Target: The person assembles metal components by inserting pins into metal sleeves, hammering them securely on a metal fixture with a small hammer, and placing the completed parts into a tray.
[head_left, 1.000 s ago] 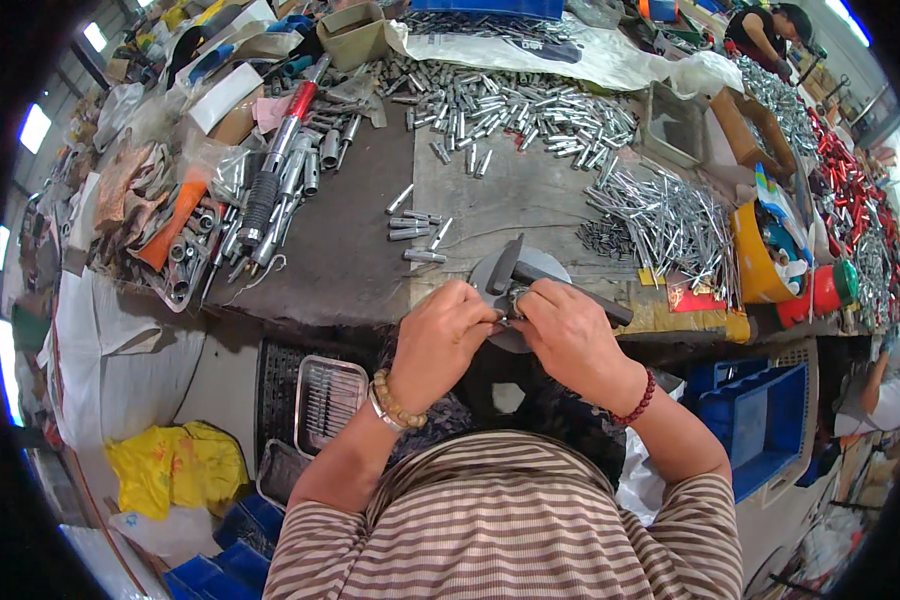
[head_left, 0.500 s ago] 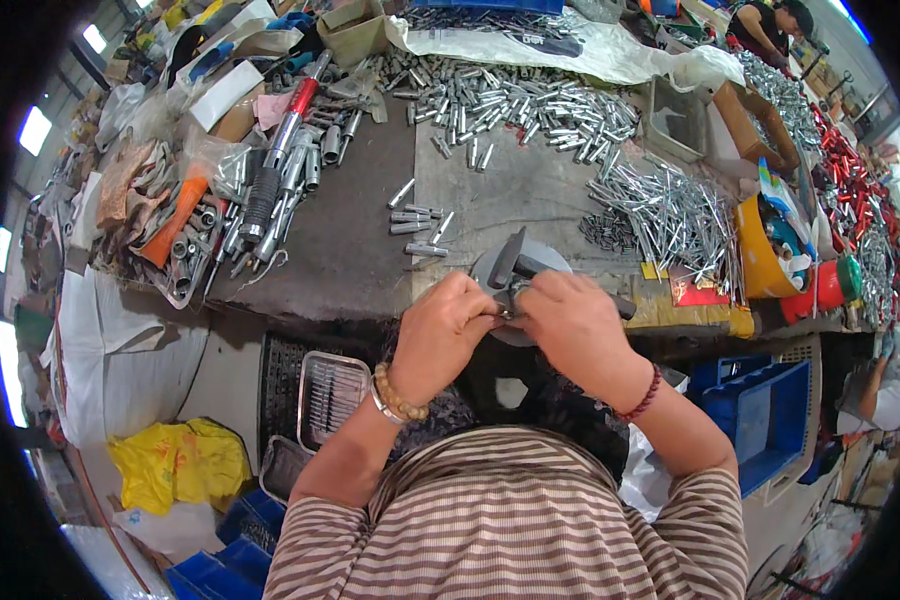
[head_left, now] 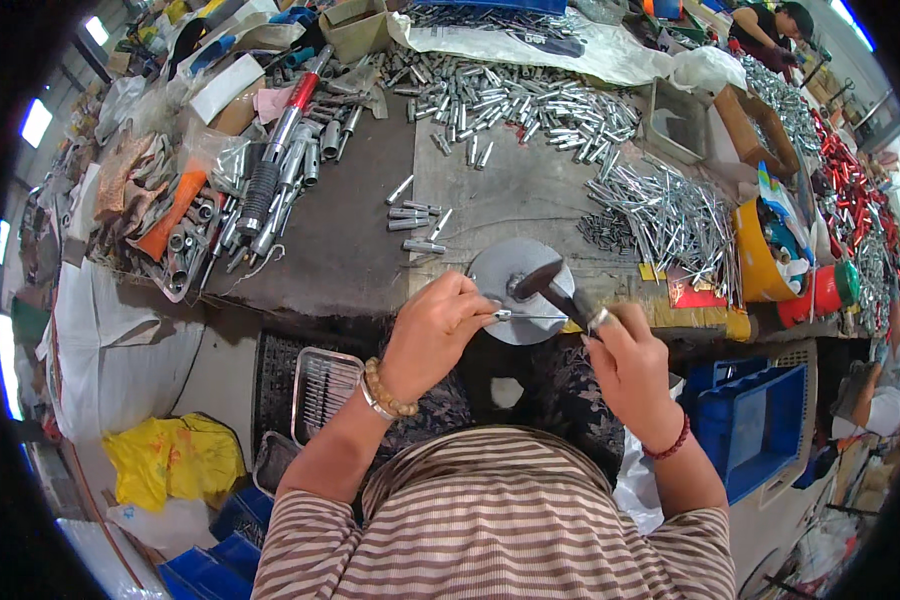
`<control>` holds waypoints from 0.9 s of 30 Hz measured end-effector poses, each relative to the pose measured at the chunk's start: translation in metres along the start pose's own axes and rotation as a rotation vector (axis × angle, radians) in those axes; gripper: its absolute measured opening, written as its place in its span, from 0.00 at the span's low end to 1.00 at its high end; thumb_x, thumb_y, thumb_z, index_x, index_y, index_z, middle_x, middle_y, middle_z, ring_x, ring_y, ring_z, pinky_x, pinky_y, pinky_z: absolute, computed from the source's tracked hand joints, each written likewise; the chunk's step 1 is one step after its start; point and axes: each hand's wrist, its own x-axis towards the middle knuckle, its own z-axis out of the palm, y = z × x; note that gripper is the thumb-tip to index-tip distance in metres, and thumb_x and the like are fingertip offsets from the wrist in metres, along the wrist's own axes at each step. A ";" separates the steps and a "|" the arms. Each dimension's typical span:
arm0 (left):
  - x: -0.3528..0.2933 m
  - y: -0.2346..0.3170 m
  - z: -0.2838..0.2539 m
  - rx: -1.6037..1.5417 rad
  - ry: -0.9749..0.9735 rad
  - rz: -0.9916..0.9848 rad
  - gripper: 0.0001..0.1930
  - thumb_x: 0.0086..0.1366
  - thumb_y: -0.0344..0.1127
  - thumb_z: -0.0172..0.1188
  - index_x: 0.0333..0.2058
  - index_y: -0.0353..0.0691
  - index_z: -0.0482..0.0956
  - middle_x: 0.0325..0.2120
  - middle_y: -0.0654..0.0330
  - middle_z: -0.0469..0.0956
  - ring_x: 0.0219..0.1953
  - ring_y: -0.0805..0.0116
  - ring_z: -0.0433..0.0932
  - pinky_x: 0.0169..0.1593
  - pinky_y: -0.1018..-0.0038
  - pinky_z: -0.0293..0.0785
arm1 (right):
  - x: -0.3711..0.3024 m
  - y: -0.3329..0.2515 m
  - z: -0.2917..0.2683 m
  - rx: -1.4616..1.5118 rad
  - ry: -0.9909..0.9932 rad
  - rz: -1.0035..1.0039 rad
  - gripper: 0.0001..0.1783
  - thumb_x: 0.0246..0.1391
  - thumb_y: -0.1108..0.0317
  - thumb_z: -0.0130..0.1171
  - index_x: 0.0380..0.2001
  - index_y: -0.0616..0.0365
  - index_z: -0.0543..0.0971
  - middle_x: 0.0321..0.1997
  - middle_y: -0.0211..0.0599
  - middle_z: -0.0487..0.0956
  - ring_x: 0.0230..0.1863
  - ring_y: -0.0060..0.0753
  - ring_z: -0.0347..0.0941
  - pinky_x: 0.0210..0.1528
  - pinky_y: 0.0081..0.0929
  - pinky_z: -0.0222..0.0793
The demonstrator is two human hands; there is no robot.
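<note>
My left hand point(head_left: 438, 332) pinches a thin metal rod point(head_left: 530, 316) and holds it flat across a round grey metal block point(head_left: 505, 264) at the bench's near edge. My right hand point(head_left: 630, 365) grips the handle of a small hammer point(head_left: 555, 287), whose dark head hangs just above the block and the rod. A bead bracelet is on my left wrist and a red cord on my right. A few short metal cylinders point(head_left: 412, 215) lie on the bench just beyond the block.
Heaps of shiny metal tubes point(head_left: 515, 100) and thin rods point(head_left: 670, 215) cover the far and right bench. Tools and sockets point(head_left: 260, 190) lie at left. A wire tray point(head_left: 322, 390), blue bins point(head_left: 760, 425), a yellow bag point(head_left: 175, 455) sit below. Another person point(head_left: 770, 25) works at the far right.
My hands have come apart from a tight huddle over the block. The right hand has drawn back to the right with the hammer, uncovering the round block and the rod.
</note>
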 end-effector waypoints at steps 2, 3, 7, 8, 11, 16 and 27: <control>0.000 -0.002 0.001 0.014 0.003 0.020 0.07 0.60 0.28 0.70 0.38 0.38 0.87 0.33 0.59 0.78 0.35 0.63 0.80 0.40 0.71 0.76 | -0.012 0.002 0.010 0.015 0.083 -0.085 0.12 0.54 0.78 0.64 0.42 0.58 0.81 0.40 0.42 0.77 0.31 0.51 0.79 0.33 0.37 0.78; 0.000 -0.004 0.003 0.026 0.009 0.029 0.07 0.60 0.28 0.70 0.38 0.38 0.87 0.33 0.59 0.78 0.35 0.63 0.80 0.40 0.71 0.76 | -0.016 0.003 0.015 0.031 0.165 -0.168 0.10 0.53 0.78 0.64 0.41 0.58 0.82 0.40 0.41 0.77 0.30 0.49 0.79 0.32 0.37 0.77; -0.002 -0.006 0.003 0.026 0.006 0.032 0.08 0.60 0.29 0.70 0.39 0.39 0.87 0.33 0.59 0.78 0.35 0.63 0.80 0.40 0.71 0.76 | -0.014 0.001 0.013 -0.146 -0.040 -0.150 0.10 0.54 0.76 0.65 0.41 0.58 0.82 0.39 0.41 0.77 0.29 0.48 0.79 0.29 0.38 0.75; -0.001 -0.005 0.002 0.028 0.007 0.034 0.08 0.60 0.29 0.70 0.39 0.39 0.87 0.33 0.59 0.78 0.35 0.63 0.80 0.40 0.71 0.76 | -0.012 0.002 0.014 -0.145 -0.037 -0.151 0.10 0.54 0.76 0.65 0.41 0.58 0.82 0.39 0.41 0.77 0.29 0.48 0.79 0.29 0.38 0.75; 0.001 -0.002 0.000 0.030 -0.008 0.013 0.08 0.60 0.29 0.70 0.39 0.39 0.88 0.33 0.59 0.78 0.35 0.62 0.80 0.40 0.71 0.75 | -0.001 0.005 0.014 0.079 0.011 0.008 0.10 0.55 0.75 0.64 0.42 0.58 0.80 0.37 0.43 0.76 0.30 0.52 0.77 0.30 0.39 0.73; -0.002 -0.002 0.000 0.022 0.001 -0.012 0.07 0.61 0.28 0.69 0.39 0.38 0.88 0.33 0.58 0.77 0.35 0.63 0.80 0.40 0.70 0.75 | 0.018 0.005 0.009 0.035 0.052 -0.038 0.10 0.55 0.78 0.64 0.41 0.60 0.79 0.38 0.47 0.76 0.34 0.56 0.77 0.35 0.41 0.73; -0.001 -0.004 -0.001 0.007 0.008 0.004 0.07 0.60 0.26 0.70 0.38 0.38 0.86 0.34 0.58 0.77 0.35 0.61 0.79 0.41 0.69 0.75 | -0.010 -0.006 0.011 -0.097 -0.042 -0.222 0.10 0.52 0.79 0.64 0.39 0.60 0.82 0.35 0.40 0.78 0.28 0.44 0.77 0.29 0.38 0.74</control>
